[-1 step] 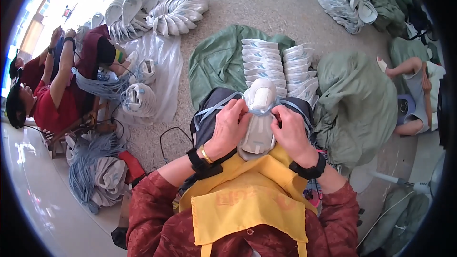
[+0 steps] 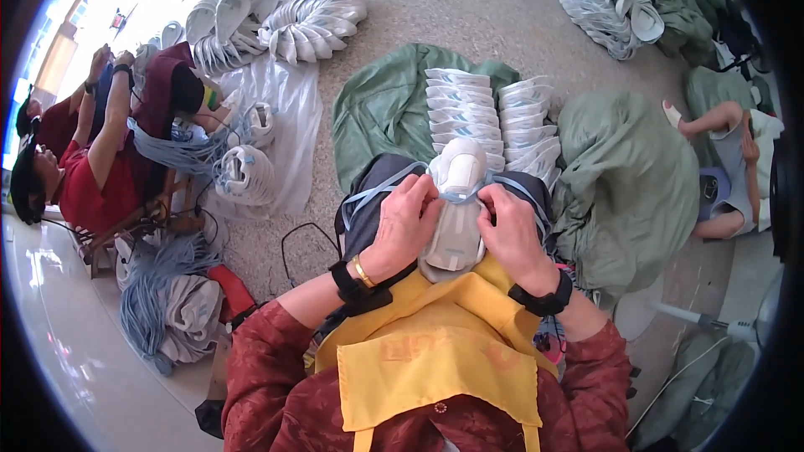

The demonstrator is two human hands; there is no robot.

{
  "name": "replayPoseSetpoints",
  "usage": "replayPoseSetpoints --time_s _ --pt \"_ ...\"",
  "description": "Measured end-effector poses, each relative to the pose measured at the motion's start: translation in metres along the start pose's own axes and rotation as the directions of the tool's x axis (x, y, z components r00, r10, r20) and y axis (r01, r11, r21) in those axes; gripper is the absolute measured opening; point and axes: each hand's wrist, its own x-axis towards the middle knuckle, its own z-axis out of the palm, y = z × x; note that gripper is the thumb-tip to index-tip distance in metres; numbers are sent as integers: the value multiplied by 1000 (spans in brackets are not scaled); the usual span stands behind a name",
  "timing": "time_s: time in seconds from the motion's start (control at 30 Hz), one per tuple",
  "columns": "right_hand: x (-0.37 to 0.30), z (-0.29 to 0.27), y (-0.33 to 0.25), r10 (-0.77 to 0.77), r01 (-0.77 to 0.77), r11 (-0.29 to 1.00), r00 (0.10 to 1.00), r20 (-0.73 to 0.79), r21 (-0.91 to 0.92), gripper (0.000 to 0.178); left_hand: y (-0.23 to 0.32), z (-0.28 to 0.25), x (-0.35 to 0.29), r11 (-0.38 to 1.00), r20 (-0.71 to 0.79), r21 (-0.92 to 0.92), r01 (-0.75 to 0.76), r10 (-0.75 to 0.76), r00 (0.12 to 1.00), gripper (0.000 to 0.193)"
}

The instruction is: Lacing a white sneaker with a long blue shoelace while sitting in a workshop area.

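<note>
A white shoe upper rests on my lap, its toe end pointing away from me and its tongue facing up. A light blue shoelace crosses it near the middle, and its loose ends trail over both thighs. On the left side of the upper, my left hand pinches the lace between thumb and fingers. My right hand pinches the lace on the other side, fingers curled. Both hands are closed, close together and level with each other. The fingertips partly hide where the lace enters the upper.
Two stacked rows of white shoe uppers lie just beyond my knees, between green cloths. At left, a person in red sits near bundled blue laces. Another person's legs show at right, above a fan.
</note>
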Motion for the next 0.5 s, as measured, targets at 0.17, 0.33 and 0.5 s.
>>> replayPoseSetpoints --time_s 0.17,0.33,0.5 --pt "-4 1 -10 -12 14 1000 997 -81 24 24 -4 0 -6 999 -1 -30 -28 28 1000 18" --pt "-6 -3 -8 -205 210 955 978 42 -210 20 12 -8 -7 994 106 74 -79 71 992 28" --pt "4 -7 -21 -200 295 835 949 244 -464 15 5 -2 -11 987 101 95 -129 120 988 29"
